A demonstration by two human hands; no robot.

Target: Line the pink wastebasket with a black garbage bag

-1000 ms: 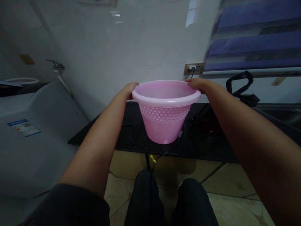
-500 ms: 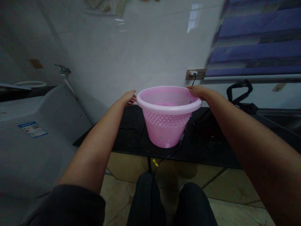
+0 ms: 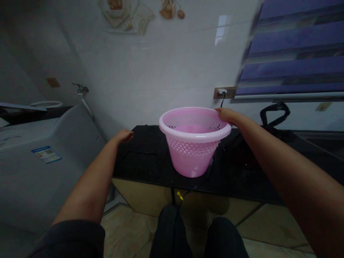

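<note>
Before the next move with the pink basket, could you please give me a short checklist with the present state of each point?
1. Right hand on the rim of the pink basket: ok.
2. Left hand off the basket, open above the black counter: ok.
3. Basket upright on the counter: ok.
4. Basket clear of the counter's front edge: not ok, it stands close to it.
5. Black cable from the wall socket clear of the basket: cannot tell, it runs behind it.
6. Basket contents: cannot tell.
</note>
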